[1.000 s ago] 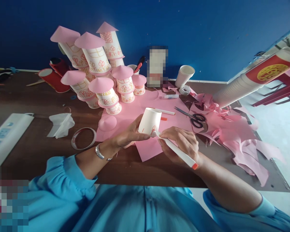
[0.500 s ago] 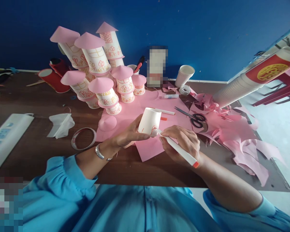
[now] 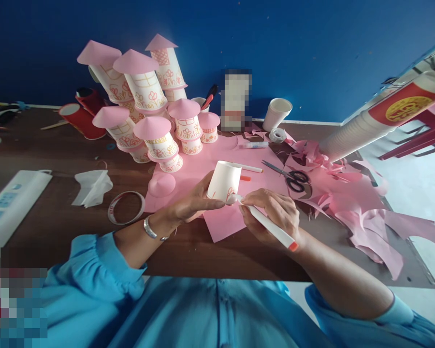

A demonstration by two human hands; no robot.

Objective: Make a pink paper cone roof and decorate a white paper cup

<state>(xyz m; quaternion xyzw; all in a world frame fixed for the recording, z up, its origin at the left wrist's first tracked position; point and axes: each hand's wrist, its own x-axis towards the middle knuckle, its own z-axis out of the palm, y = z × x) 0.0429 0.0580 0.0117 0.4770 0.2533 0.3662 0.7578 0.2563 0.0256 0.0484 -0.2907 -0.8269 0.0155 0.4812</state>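
My left hand (image 3: 194, 200) grips a small white cup (image 3: 223, 179) from its left side and underneath. Red-orange lines of a flower drawing show low on the cup's right side. In my right hand (image 3: 275, 210) is a white marker (image 3: 271, 227) with an orange end, its tip at the drawn lines. Beneath both hands lies a pink paper sheet (image 3: 221, 227). Just beyond the cup, another white marker (image 3: 250, 168) and its orange cap (image 3: 245, 178) rest on the paper. Black-handled scissors (image 3: 293, 179) lie to the right.
Cup towers with pink cone roofs (image 3: 152, 128) stand at the back left. Pink paper scraps (image 3: 362, 193) spread over the right side. A tall stack of cups (image 3: 362, 125) leans there. A tape roll (image 3: 126, 208) and a pink cone (image 3: 162, 185) lie left; a white cup (image 3: 276, 115) stands behind.
A little more red-orange line shows on the cup near the marker tip. Both hands stay almost in place, and a paper scrap at the far right has shifted.
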